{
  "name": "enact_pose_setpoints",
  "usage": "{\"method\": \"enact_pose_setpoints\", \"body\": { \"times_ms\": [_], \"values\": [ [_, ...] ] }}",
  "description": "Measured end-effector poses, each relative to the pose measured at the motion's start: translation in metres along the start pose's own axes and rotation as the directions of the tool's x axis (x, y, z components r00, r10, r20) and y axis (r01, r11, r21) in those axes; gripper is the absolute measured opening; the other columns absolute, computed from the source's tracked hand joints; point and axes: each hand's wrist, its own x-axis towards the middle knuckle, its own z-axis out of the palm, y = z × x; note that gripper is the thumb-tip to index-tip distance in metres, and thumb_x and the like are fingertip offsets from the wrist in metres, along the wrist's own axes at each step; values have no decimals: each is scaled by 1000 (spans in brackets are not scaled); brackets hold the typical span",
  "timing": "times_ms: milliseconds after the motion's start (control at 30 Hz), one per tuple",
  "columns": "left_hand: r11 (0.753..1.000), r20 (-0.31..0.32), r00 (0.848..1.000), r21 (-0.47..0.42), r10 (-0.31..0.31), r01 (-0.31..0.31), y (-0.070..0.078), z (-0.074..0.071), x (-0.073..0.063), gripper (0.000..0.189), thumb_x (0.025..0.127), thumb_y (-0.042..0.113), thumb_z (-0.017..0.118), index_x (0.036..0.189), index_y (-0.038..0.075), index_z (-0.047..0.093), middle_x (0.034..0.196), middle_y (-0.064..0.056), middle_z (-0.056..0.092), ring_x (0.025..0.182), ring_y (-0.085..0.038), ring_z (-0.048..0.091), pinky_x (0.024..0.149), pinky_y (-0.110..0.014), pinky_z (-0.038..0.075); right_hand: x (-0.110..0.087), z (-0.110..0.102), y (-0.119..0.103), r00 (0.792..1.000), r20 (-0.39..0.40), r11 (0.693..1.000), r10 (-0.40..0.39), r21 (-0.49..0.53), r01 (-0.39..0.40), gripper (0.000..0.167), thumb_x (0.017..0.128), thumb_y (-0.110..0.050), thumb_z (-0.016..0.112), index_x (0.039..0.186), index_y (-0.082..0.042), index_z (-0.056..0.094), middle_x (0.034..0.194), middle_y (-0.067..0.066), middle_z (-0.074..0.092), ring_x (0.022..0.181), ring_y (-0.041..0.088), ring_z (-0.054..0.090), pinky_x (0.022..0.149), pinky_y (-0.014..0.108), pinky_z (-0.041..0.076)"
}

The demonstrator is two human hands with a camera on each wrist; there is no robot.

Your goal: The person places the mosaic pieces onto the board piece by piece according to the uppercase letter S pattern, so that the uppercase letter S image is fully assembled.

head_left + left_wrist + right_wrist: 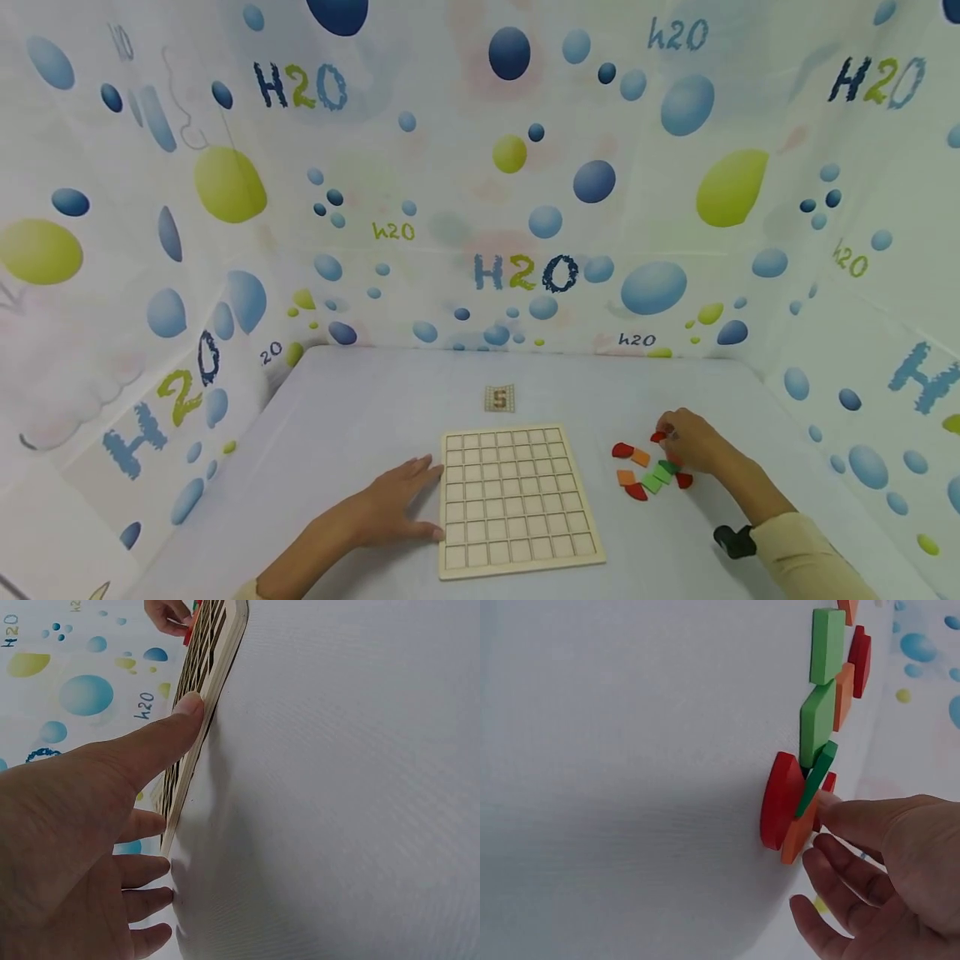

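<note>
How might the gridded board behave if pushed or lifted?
The gridded board is probably stiff: its edge runs straight in the left-wrist view. It looks thin, so likely fairly light. Lying flat on the table, it should slide rather than roll or tip.

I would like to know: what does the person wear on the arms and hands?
The left hand and right hand wear no gloves. The left sleeve, barely in view, and the right sleeve are plain beige. A small black device sits by the right cuff; its details are unclear.
</note>
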Motion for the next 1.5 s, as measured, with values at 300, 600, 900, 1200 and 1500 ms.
{"method": "enact_pose_setpoints", "body": {
  "times_ms": [300,600,900,1200,1500],
  "values": [
    [1000,30,999,3,-12,12,1,0,2,98,85,67,78,161,15,44,170,-22,33,158,-44,29,122,-68,31,0,-3,8,1000,31,999,1,32,-2,32,95,-16,78,118,3,67,109,13,67,100,28,63,89,46,63],
    [1000,32,999,3,-4,4,1,0,3,100,85,67,78,161,12,43,170,-22,33,158,-44,30,124,-65,30,1,-3,12,999,26,998,-24,59,22,25,97,-13,75,117,0,67,111,12,68,102,28,61,95,50,61],
    [1000,35,999,-8,-8,8,1,-1,3,99,86,67,78,162,14,42,170,-20,33,158,-43,29,124,-65,31,1,3,0,999,-34,996,-20,90,23,24,96,-14,78,115,-2,70,104,6,72,96,22,64,89,43,63],
    [1000,41,999,-28,-10,11,4,-1,1,99,85,64,80,161,13,43,170,-21,33,158,-44,29,123,-66,31,10,24,-44,989,-76,980,-131,141,140,20,95,-13,79,110,-3,71,101,3,72,96,20,67,89,42,62],
    [999,17,1000,-37,2,-1,3,1,-1,99,85,64,80,161,12,43,169,-22,34,157,-44,29,122,-68,31,13,52,-118,980,-24,969,-200,143,201,15,96,-8,78,108,-6,70,103,0,68,96,17,62,88,38,58]
  ]
}}
